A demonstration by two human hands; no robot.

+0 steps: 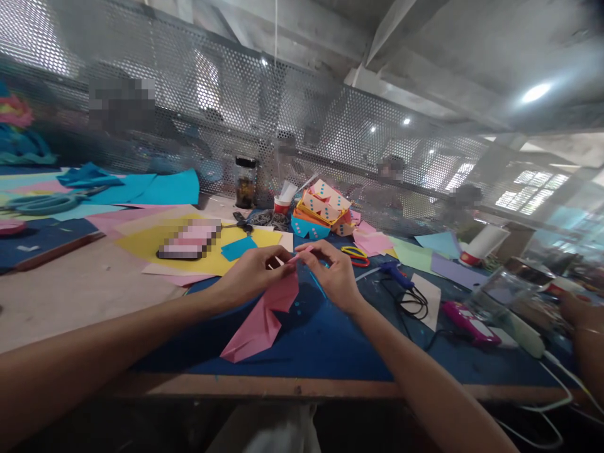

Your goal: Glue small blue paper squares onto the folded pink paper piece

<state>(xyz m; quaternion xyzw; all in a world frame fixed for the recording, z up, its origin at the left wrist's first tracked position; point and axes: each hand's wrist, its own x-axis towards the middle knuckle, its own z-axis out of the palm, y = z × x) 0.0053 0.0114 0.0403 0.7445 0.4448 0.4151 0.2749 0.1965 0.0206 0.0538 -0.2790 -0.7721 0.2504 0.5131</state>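
A strip of pink paper [257, 330], creased and notched along its side, hangs from my fingers over the blue table mat [349, 352]. My left hand [257, 270] pinches its upper part between thumb and fingers. Close beside it, my right hand [333, 274] is closed on the top end of the same paper. The fingertips of both hands nearly meet there. Small blue dots lie on the mat just right of the paper. Behind my hands stands a stack of folded orange, blue and cream paper pieces [309, 228] with dots on them.
Yellow-handled scissors [355, 255] and a blue glue gun [396, 275] with a black cord lie to the right. A phone [191, 239] rests on coloured sheets at left. A clear jar [512, 286] and another person's arm [585, 333] are far right. A perforated metal screen [321, 126] stands behind.
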